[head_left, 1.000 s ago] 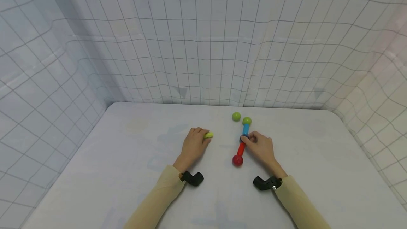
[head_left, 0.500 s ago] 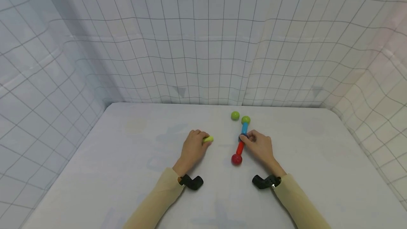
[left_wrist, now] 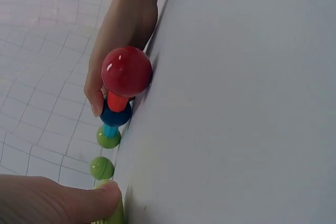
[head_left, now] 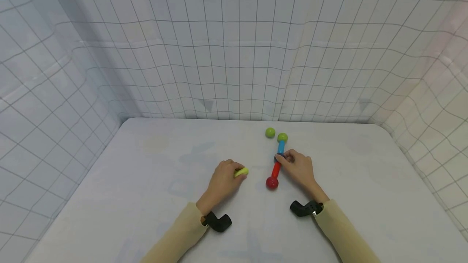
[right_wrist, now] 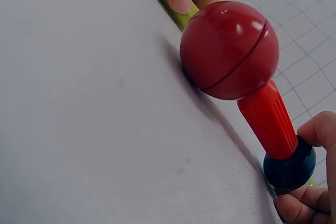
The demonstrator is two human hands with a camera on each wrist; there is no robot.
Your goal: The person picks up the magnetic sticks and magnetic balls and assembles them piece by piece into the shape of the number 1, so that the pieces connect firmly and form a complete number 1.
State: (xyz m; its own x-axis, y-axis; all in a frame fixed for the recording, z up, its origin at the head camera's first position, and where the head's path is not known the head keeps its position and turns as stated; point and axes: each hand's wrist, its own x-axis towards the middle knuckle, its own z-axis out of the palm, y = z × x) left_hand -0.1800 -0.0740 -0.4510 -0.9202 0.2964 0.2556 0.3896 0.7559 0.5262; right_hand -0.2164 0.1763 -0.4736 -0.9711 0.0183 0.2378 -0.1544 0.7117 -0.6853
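My right hand pinches a dark blue ball in the middle of a joined row of toy pieces. From that ball a ribbed red rod runs toward me to a glossy red ball. On the far side a light blue rod leads to a green ball. My left hand holds a yellow-green rod between thumb and fingers, left of the row and apart from it. In the left wrist view the thumb covers part of this rod.
A loose green ball lies just left of the row's far end. The white table ends at a hanging white grid-patterned sheet, which also rises at both sides.
My left hand has drawn the yellow-green rod toward me and slightly right, turning it a little. The right hand keeps its pinch on the dark blue ball, and the row stays put.
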